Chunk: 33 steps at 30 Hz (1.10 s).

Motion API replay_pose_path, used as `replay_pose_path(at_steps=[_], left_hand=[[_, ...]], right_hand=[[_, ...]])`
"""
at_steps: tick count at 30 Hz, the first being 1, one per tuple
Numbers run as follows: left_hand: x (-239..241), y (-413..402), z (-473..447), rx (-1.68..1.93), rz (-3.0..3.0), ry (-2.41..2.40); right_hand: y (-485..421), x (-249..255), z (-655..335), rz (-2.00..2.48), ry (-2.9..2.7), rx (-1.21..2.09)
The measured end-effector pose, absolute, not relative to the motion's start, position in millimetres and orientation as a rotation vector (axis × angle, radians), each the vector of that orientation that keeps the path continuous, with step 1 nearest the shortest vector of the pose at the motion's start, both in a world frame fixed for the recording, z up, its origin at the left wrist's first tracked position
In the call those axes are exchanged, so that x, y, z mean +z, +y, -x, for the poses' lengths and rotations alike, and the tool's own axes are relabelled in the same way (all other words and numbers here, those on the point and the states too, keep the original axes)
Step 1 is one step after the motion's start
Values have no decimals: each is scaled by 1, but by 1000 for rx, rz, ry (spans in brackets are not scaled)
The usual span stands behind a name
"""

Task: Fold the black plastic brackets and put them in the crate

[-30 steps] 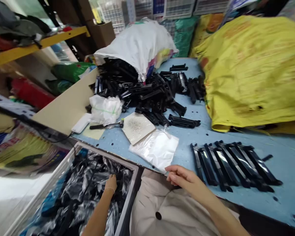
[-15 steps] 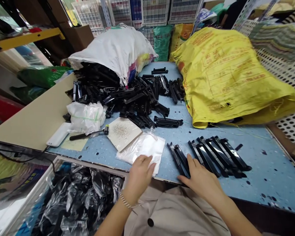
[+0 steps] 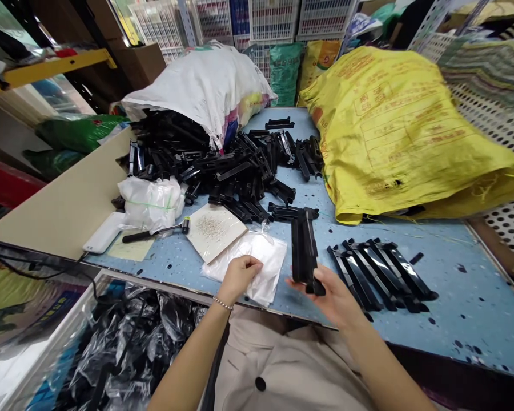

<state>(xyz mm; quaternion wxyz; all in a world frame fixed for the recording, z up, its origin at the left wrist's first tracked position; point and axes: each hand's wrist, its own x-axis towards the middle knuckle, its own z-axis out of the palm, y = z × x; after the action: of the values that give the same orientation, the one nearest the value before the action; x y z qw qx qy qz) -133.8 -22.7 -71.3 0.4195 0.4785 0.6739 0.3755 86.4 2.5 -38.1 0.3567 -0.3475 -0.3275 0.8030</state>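
Observation:
My right hand (image 3: 332, 294) grips a pair of long black plastic parts (image 3: 302, 248) by their near end, lifted upright off the blue table (image 3: 454, 285). Fingers of my left hand (image 3: 239, 275) are pinched on the clear plastic bags (image 3: 261, 254) lying at the table's front edge. Right of my right hand lies a row of several more black parts (image 3: 383, 271), side by side.
A big heap of black parts (image 3: 223, 160) spills from a white sack (image 3: 201, 85) at the back. A yellow sack (image 3: 394, 125) fills the right. A hammer (image 3: 154, 232), a square pad with small screws (image 3: 214, 228) and a bin of bagged parts (image 3: 111, 348) are at left.
My right hand has picked two black parts up off the table and raised them. My left hand has curled its fingers onto the clear bags.

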Motion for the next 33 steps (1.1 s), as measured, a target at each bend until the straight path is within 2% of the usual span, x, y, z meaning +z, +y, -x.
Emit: replay_pose_path(at_steps=[5,8,10,14,16,19,22,26,28,30,32,33], left_hand=[[-59,-35,132,972,-1337,1758],[-43,-46,136,759,-1750,1929],[-36,-49,140,660,-1899,1934],[-32,-47,145,779,-1894,1782],[-30,-51,144,815,-1894,1757],[-23,-66,133,816,-1964,1694],[-20,-84,115,753,-2064,1467],[-23,-98,101,695,-2075,1407],[-17,-108,105,742,-2072,1482],[-3,-127,119,765,-2047,1569],[11,-153,144,637,-1968,1660],[13,-168,160,494,-1904,1697]], right_hand=[[15,-51,-32,860,-521,2058],[7,-57,-39,950,-602,1994],[-6,-56,-62,896,-602,2155],[-33,-57,-103,804,-395,2679],[-38,-62,-105,810,-253,2789],[-33,-72,-86,812,-168,2783],[-25,-72,-59,925,-433,2528],[-34,-55,-42,1008,-1156,2053],[-43,-42,-44,852,-1377,2110],[-48,-28,-52,652,-1462,2310],[-44,-15,-66,591,-1596,2347],[-38,-11,-76,647,-1705,2256]])
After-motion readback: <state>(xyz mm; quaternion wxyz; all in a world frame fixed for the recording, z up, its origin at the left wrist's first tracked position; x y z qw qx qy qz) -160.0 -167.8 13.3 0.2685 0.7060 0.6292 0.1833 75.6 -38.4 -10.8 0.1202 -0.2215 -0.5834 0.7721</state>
